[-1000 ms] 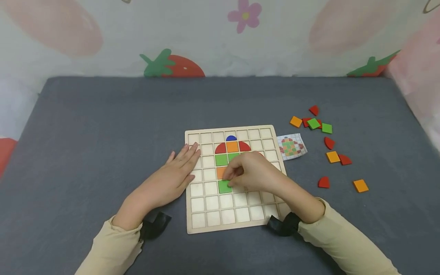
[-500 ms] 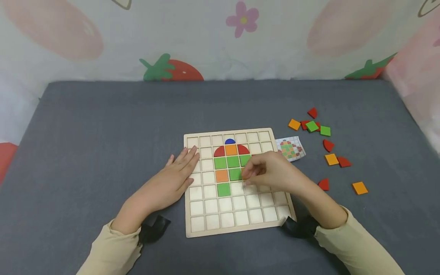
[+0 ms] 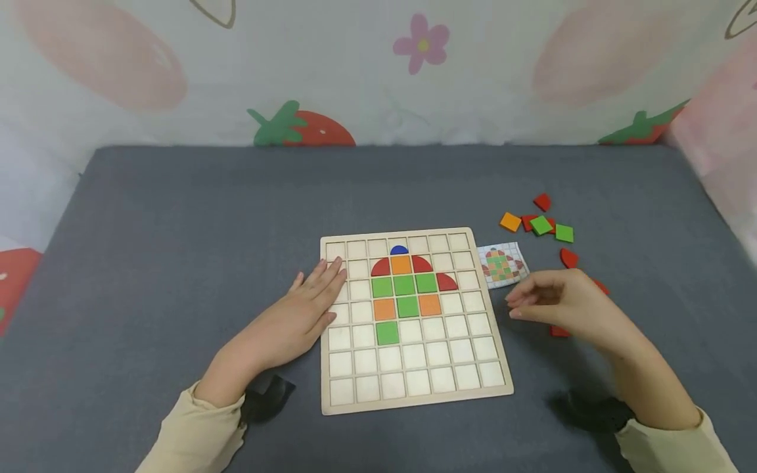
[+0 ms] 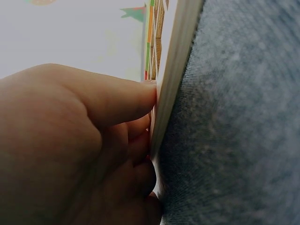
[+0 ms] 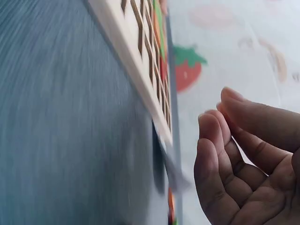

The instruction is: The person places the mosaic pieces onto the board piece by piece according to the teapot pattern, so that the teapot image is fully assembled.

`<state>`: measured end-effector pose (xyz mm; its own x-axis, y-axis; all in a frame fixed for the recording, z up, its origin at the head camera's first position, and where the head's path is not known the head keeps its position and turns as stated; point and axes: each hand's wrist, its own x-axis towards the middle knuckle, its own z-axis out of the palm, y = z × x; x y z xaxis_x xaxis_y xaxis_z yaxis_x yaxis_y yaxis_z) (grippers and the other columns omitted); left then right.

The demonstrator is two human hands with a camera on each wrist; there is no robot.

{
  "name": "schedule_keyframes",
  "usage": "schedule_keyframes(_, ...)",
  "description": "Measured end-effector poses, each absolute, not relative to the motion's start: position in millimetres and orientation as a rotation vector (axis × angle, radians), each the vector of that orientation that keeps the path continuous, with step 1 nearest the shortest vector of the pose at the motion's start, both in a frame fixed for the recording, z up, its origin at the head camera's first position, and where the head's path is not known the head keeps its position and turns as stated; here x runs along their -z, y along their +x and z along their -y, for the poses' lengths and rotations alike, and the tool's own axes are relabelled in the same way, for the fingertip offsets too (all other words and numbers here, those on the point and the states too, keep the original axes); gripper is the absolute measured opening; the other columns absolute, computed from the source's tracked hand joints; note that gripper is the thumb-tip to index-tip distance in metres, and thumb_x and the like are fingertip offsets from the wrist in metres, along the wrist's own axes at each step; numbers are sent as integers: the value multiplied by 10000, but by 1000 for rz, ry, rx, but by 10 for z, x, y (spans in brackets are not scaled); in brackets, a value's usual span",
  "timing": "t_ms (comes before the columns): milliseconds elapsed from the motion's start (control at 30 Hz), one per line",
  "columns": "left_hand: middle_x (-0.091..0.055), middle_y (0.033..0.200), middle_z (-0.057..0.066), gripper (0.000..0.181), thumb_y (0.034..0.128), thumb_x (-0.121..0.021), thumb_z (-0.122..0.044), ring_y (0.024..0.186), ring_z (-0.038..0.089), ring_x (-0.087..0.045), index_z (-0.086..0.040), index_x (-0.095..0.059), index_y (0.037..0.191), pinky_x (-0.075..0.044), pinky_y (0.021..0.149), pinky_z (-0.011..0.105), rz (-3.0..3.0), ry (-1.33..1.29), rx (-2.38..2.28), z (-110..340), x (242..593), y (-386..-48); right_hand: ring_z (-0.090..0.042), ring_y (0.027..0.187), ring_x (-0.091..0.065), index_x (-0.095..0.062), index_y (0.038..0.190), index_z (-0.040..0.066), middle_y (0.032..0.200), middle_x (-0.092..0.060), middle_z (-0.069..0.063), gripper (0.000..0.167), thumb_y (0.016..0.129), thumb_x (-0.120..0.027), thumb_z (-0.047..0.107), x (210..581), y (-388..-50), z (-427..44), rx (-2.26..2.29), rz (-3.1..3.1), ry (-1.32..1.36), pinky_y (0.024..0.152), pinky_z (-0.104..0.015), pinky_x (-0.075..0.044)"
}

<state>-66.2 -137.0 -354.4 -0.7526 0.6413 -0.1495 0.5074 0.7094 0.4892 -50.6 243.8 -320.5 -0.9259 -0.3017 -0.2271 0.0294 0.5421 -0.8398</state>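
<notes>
A wooden grid board (image 3: pixel 417 402) lies on the table with colored tiles set in its cells. Among them are a blue half-round piece (image 3: pixel 399 250), a red quarter-round piece (image 3: pixel 446 282), green squares (image 3: pixel 387 333) and orange squares (image 3: pixel 430 305). My left hand (image 3: pixel 296 322) rests with straight fingers on the board's left edge; its thumb touches the rim in the left wrist view. My right hand (image 3: pixel 562 305) hovers right of the board, fingers loosely bent and holding nothing. In the right wrist view a gap shows between thumb (image 5: pixel 258 119) and fingers. It partly covers red pieces behind it.
A small printed pattern card (image 3: pixel 501 264) lies at the board's right edge. Loose pieces spread over the table's right side: an orange square (image 3: pixel 510 222), green squares (image 3: pixel 564 233) and red quarter-rounds (image 3: pixel 542 202). A patterned curtain (image 3: pixel 461 85) hangs behind the table.
My right hand has moved right, off the board and toward the loose pieces. An orange square, earlier at its fingertips, now shows in its cell. My left hand has stayed in place.
</notes>
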Motion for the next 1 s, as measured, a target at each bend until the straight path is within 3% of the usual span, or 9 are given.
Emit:
schedule_keyframes(367,-65,1570,124,599,992,-468,-149,1434,281,-21,-10,-178,1497,-85,1118,532,-2585,872,-618,1380,3586,-676,-40,784,-643,-655,1061,-54,918,-695,-49,267,857,-701,111,3302,-499,-2983,1178,-2618,-87,681,-187,-511)
schedule_keyframes(700,-98,1565,138,589,986,-477,-146,1433,295,-50,1,-207,1489,-112,1112,540,-2611,900,-627,1356,3604,-661,39,786,-621,-646,1068,-72,956,-710,-73,241,880,-666,76,3404,-532,-3232,1125,-2716,34,662,-166,-504)
schedule_keyframes(1000,-113,1561,150,585,980,-482,-127,1430,308,-63,12,-217,1484,-114,1108,549,-2607,893,-649,1368,3556,-658,50,740,-605,-630,1102,-77,975,-679,-199,241,893,-639,44,3405,-532,-3234,1051,-2791,88,633,-155,-484)
